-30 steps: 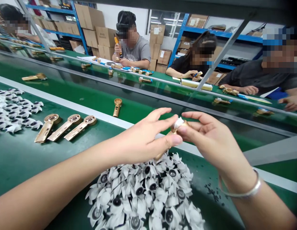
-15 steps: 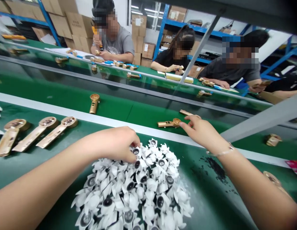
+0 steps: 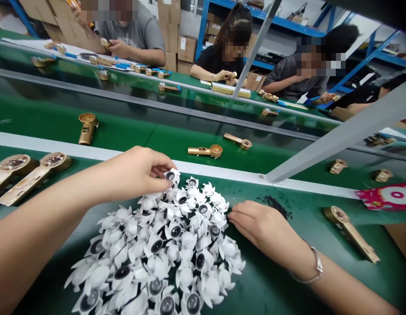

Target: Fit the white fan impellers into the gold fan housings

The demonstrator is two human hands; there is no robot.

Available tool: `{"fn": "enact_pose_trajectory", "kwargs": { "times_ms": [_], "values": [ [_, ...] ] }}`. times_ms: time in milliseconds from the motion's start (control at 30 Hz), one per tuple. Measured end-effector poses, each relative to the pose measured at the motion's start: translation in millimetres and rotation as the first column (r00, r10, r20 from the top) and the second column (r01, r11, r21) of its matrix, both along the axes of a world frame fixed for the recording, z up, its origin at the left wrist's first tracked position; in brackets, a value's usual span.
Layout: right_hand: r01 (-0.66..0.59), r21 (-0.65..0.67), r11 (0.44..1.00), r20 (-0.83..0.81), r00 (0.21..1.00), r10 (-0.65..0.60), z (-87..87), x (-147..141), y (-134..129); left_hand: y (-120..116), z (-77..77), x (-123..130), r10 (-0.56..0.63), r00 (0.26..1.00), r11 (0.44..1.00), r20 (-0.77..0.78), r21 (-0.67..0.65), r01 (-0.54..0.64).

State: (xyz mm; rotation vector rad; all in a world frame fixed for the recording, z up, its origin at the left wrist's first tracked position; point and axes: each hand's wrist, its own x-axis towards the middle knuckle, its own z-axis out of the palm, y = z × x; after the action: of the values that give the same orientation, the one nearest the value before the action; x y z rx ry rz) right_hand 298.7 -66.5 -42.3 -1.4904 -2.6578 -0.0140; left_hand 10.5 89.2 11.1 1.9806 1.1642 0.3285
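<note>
The left hand [image 3: 133, 173] is gripping a white fan [image 3: 171, 176] at the far side of the pile [image 3: 186, 240], its thumb pressing from the near side and its fingers curling behind. That pinch is leaving the fan's dark middle uncovered, perhaps to spare the blades from a full fist. Whether the fan is hanging clear of its neighbours, I cannot tell.

The right hand [image 3: 263, 223] is resting palm down just beside the pile's right edge, fingers lying together and slightly bent; whether they are holding anything, I cannot tell. The pile is sitting between the hands and nearer, probably so either is reaching it easily.

Beyond the white strip [image 3: 222, 173], three gold shells [image 3: 204, 151] are lying well apart on the belt [image 3: 133, 135]. A lone shell [image 3: 352, 234] is lying at right on the table [image 3: 307, 210]; paired shells [image 3: 35, 175] are lying side by side at left, seemingly leaving the middle for the pile. Black bits [image 3: 275, 205] are forming a patch beyond the right hand, apparently for keeping them separate.
</note>
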Motion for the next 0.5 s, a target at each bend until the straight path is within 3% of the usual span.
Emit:
{"fn": "enact_pose_trajectory", "kwargs": {
  "times_ms": [100,200,300,367,433,500],
  "values": [
    [-0.066,0.069,0.995,0.161,0.985,0.054,-1.9,-4.2,5.5,-0.6,3.7,4.8,0.017,0.999,0.999,0.035,-0.042,-0.016],
    [-0.084,0.056,0.995,0.167,0.983,0.073,3.1,-6.9,14.5,-3.1,1.2,8.6,0.059,0.986,0.997,0.155,-0.049,-0.052],
    [0.003,0.019,1.000,-0.091,0.996,-0.001,25.0,-14.6,27.7,-12.3,-2.2,13.9,0.086,0.970,0.996,0.227,0.015,-0.092],
    [0.084,0.035,0.996,-0.338,0.939,-0.067,45.7,-25.4,37.8,-22.2,-2.4,18.9,0.025,0.972,0.989,0.234,0.135,-0.058],
    [0.115,0.065,0.991,-0.500,0.863,-0.067,63.5,-39.3,47.6,-32.7,-0.4,24.0,-0.071,0.976,0.953,0.207,0.302,0.006],
    [0.088,0.092,0.992,-0.558,0.829,-0.022,73.0,-52.4,55.9,-41.9,2.6,28.2,-0.141,0.976,0.901,0.169,0.431,0.056]
  ]
}}
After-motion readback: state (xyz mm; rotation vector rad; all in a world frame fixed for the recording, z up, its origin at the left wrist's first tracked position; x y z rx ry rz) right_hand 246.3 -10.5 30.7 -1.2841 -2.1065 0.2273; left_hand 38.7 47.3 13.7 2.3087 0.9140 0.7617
